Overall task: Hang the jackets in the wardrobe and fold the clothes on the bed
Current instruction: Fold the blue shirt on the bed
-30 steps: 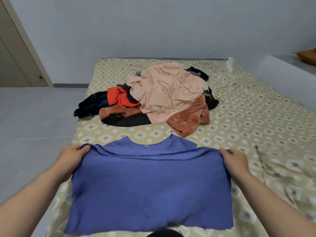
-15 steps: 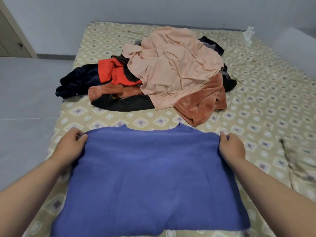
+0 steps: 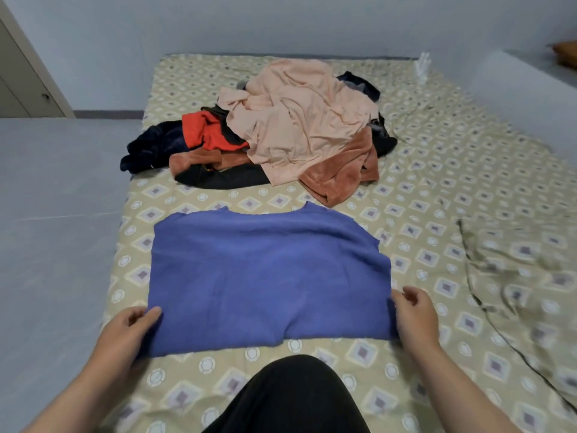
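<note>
**Blue shirt lying flat, both hands at its near corners**

The blue shirt (image 3: 268, 276) is lying spread out on the bed (image 3: 437, 198), its neckline pointing away. The left hand (image 3: 125, 332) is pinching the shirt's near-left corner, thumb on top. The right hand (image 3: 412, 314) is curling against the shirt's near-right edge; I cannot tell whether it has cloth caught. Beyond the shirt a pile of clothes (image 3: 296, 126) is sitting apart, with patterned sheet showing between them. Left of the shirt, the mattress edge is dropping to open floor (image 3: 56, 245).
</note>
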